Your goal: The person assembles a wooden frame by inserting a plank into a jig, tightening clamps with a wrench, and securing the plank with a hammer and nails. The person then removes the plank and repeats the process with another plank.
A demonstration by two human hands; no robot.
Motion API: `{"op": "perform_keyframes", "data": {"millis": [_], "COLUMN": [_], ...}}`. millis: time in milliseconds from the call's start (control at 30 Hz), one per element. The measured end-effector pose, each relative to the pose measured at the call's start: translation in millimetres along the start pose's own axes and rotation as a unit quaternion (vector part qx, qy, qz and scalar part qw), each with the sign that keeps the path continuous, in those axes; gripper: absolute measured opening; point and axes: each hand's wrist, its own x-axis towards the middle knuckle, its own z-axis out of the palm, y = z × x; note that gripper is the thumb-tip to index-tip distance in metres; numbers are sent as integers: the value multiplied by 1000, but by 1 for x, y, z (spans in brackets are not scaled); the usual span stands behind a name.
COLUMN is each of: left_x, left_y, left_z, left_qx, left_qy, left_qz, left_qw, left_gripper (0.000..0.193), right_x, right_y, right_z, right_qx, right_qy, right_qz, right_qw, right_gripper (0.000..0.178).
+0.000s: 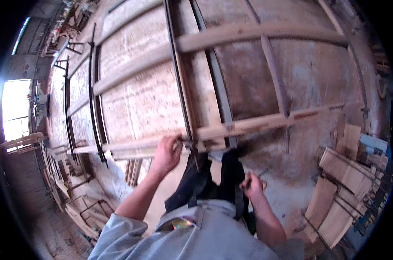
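A large wooden frame of rails and crosspieces lies in front of me, with long dark bar clamps laid across it. My left hand is at the near rail, right beside the end of the middle clamp. Its fingers are curled, and what they pinch is hidden. Lower down, by my right hip, my right hand is closed with bent fingers. A thin dark piece seems to stick out past it, too small and blurred to name.
More bar clamps cross the frame's left part. Flat boards are stacked at the right. Wooden frame parts lean at the lower left. A bright window is in the left wall.
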Motion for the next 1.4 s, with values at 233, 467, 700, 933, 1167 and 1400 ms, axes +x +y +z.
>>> {"op": "perform_keyframes", "data": {"millis": [233, 467, 700, 933, 1167, 1400], "left_x": [46, 61, 85, 86, 87, 91], "left_y": [22, 13, -4, -8, -7, -23], "left_z": [-12, -16, -8, -2, 0, 17], "left_qx": [-143, -74, -64, 23, 74, 74], "left_qy": [-140, -178, -196, -213, -207, -207], "left_qz": [-146, -55, -3, 90, 164, 133], "left_qw": [969, 980, 979, 973, 962, 966], "left_gripper": [49, 49, 58, 44, 24, 34], "right_x": [-76, -89, -70, -40, -55, -124], "right_y": [28, 107, 149, 155, 146, 155], "right_z": [78, 157, 172, 175, 194, 222], "right_qx": [-299, -453, -491, -465, 281, -134], "right_qy": [47, -32, 43, 75, -170, 16], "right_qz": [-373, -516, -561, -557, -43, -286], "right_qw": [877, 727, 665, 684, 944, 949], "right_gripper": [22, 32, 39, 34, 34, 18]}}
